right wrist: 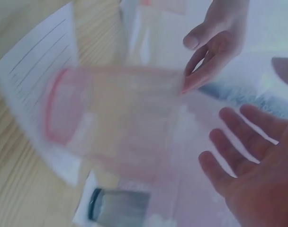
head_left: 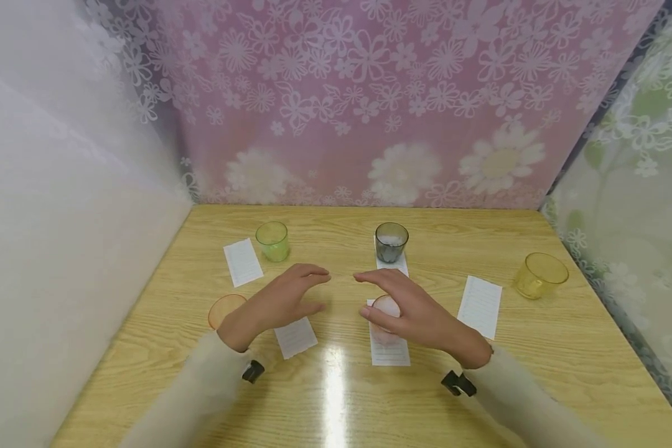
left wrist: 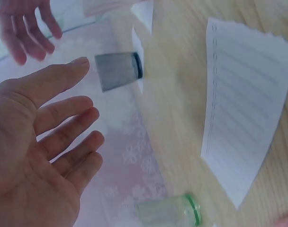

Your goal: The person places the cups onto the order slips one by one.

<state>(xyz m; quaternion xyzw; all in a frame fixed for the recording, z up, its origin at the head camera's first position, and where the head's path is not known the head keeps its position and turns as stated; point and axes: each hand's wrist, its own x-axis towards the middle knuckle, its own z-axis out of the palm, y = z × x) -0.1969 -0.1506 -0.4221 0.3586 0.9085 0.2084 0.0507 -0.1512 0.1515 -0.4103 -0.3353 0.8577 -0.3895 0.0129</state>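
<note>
Both hands are raised over the table, facing each other with a gap between them and nothing held. My left hand (head_left: pixel 282 302) has loosely bent fingers and partly covers an orange cup (head_left: pixel 224 306) and a paper slip (head_left: pixel 297 339). Thumb and fingers apart, my right hand (head_left: pixel 420 311) is above a pink cup (head_left: pixel 385 338), which stands on a lined slip (head_left: pixel 391 356). In the right wrist view this pink cup (right wrist: pixel 120 118) appears close, apart from the right fingers (right wrist: pixel 231 151). Beyond the hands, a grey cup (head_left: pixel 391 244) stands on another slip (head_left: pixel 400 262).
A green cup (head_left: pixel 272 241) stands at the back left beside a slip (head_left: pixel 243 262). On the right, a yellow cup (head_left: pixel 539 276) is next to another slip (head_left: pixel 480 306). Flowered cloth (head_left: pixel 336 124) hangs behind the wooden table (head_left: pixel 336 214), with sheets along both sides.
</note>
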